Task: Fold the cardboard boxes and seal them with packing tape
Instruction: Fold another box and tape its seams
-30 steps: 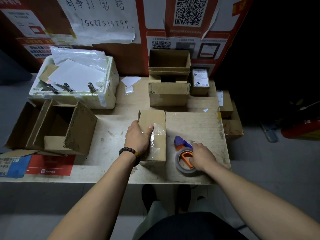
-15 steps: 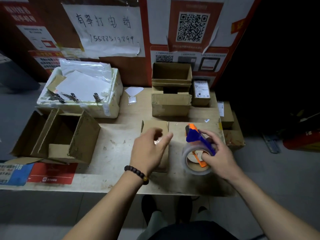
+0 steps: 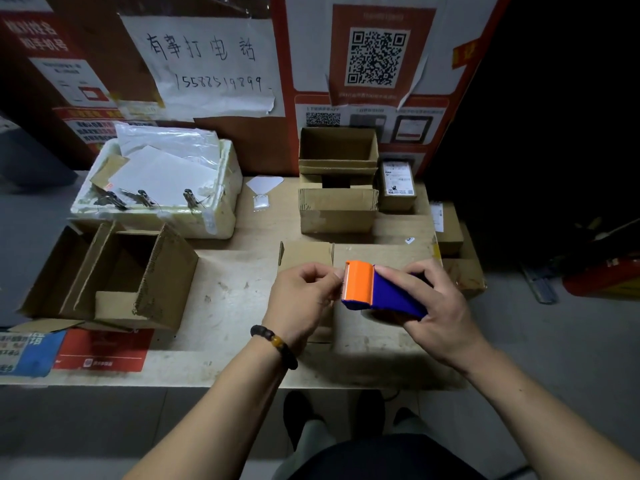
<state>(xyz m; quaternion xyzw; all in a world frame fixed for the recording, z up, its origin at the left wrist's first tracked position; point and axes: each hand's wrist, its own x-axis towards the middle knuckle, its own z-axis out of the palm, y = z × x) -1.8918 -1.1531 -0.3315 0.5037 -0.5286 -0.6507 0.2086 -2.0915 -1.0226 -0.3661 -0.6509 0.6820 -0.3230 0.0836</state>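
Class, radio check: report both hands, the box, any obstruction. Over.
Right hand holds tape dispenser; left hand pinches at its orange end. Small box on table, beneath hands. Nothing in the way.

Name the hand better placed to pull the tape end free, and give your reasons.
Left. The left hand has its fingertips pinched at the orange front edge of the orange-and-blue tape dispenser, where tape would come off. The right hand grips the dispenser's body.

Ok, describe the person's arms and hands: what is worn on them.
Both forearms are bare, with no sleeves or gloves in view. The left hand has a dark beaded bracelet with one amber bead at the wrist. The right hand wears nothing visible: no ring, watch or band.
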